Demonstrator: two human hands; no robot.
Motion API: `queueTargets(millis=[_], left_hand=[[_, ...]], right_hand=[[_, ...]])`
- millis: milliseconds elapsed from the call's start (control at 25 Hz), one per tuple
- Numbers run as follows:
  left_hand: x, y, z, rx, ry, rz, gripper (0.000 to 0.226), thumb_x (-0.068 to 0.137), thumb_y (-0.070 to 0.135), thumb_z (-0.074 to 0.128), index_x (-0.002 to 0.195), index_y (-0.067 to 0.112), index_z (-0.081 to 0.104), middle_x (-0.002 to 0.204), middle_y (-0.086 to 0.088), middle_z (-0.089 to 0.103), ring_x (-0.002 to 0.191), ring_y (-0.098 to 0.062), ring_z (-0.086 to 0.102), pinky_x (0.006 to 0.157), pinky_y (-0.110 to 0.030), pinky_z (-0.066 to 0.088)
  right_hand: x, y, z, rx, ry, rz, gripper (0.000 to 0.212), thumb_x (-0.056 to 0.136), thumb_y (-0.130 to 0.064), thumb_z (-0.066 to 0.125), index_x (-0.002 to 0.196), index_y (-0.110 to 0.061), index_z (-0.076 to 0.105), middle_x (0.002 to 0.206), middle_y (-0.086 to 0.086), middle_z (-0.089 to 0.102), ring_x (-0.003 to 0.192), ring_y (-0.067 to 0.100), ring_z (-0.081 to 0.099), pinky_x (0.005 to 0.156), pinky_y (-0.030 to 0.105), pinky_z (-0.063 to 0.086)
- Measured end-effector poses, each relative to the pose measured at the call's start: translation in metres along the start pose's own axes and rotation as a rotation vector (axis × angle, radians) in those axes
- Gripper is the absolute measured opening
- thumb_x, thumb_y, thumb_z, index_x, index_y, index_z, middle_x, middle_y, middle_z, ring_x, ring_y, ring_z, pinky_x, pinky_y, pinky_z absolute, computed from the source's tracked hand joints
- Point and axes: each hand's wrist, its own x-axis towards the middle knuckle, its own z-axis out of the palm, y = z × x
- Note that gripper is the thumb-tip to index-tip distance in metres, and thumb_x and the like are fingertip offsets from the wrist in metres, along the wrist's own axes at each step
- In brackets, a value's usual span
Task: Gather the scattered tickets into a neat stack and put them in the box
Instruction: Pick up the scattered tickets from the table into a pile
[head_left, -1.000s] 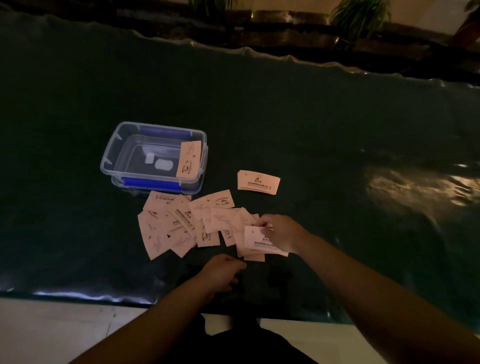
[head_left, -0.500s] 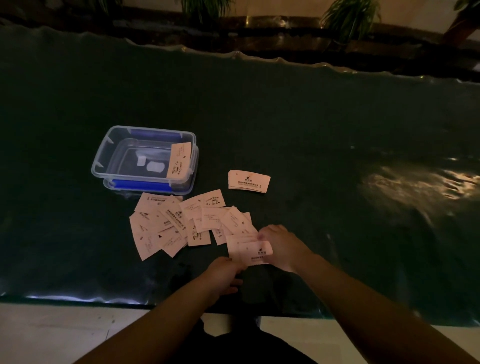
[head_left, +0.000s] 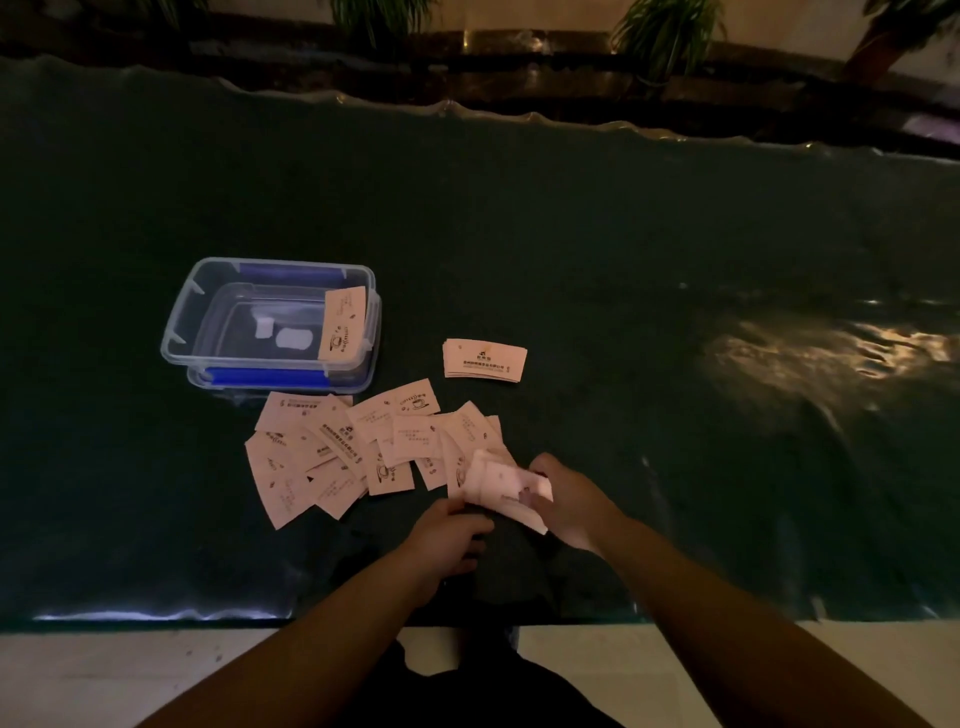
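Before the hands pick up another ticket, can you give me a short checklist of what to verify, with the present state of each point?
1. Right hand has a grip on the held tickets: ok.
2. Held tickets squared into a neat stack: not ok, they look fanned and blurred.
3. Left hand free for the next pick: cannot tell, it rests closed at the edge of the held tickets.
4. Scattered tickets all gathered: not ok, many still overlap on the table.
5. Box open: ok, one ticket leans on its right rim.
6. Small stack in the box: not ok, it lies beside it.
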Motion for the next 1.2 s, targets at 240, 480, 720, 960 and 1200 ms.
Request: queueTargets(millis=[240, 480, 720, 960, 1200], left_hand=[[0.001, 0.000, -0.011, 0.054, 0.209, 0.143, 0.048, 0.092, 0.014, 0.072, 0.138, 0.014, 0.056, 0.108, -0.002, 0.067, 0.099, -0.019, 0.065, 0.092, -0.037, 0.057], [-0.008, 0.020, -0.024, 0.226, 0.210, 0.307, 0.059, 0.096, 0.011, 0.068, 0.151, 0.014, 0.046, 0.152, -0.003, 0.053, 0.135, -0.021, 0.054, 0.104, -0.031, 0.045], [0.000, 0.033, -0.016, 0.263, 0.040, 0.335, 0.050, 0.091, 0.002, 0.070, 0.137, 0.020, 0.059, 0.136, -0.001, 0.067, 0.132, -0.021, 0.061, 0.111, -0.038, 0.047], [0.003, 0.032, -0.006, 0.287, -0.070, 0.320, 0.066, 0.089, 0.004, 0.071, 0.150, 0.019, 0.049, 0.143, -0.004, 0.061, 0.121, -0.017, 0.057, 0.098, -0.032, 0.043], [0.011, 0.027, -0.014, 0.271, -0.154, 0.258, 0.066, 0.087, -0.002, 0.069, 0.147, 0.013, 0.047, 0.123, 0.005, 0.063, 0.116, -0.014, 0.058, 0.099, -0.031, 0.047]], right_hand=[[0.024, -0.027, -0.001, 0.448, 0.178, 0.218, 0.028, 0.107, -0.032, 0.055, 0.130, -0.017, 0.055, 0.121, 0.005, 0.066, 0.100, 0.018, 0.067, 0.083, 0.038, 0.059], [0.043, -0.049, 0.008, 0.315, 0.185, 0.341, 0.026, 0.103, -0.036, 0.061, 0.120, -0.017, 0.062, 0.112, 0.003, 0.070, 0.087, 0.014, 0.067, 0.077, 0.034, 0.059], [0.041, -0.062, 0.014, 0.315, 0.209, 0.370, 0.041, 0.094, -0.030, 0.074, 0.129, -0.016, 0.058, 0.123, 0.005, 0.069, 0.092, 0.016, 0.064, 0.057, 0.026, 0.045], [0.043, -0.063, 0.019, 0.502, 0.219, 0.421, 0.045, 0.087, -0.022, 0.081, 0.126, -0.013, 0.059, 0.124, 0.008, 0.069, 0.099, 0.019, 0.066, 0.072, 0.033, 0.056], [0.040, -0.062, 0.002, 0.405, 0.076, 0.427, 0.061, 0.080, -0.021, 0.083, 0.135, -0.013, 0.057, 0.134, 0.010, 0.063, 0.119, 0.029, 0.063, 0.095, 0.044, 0.058]])
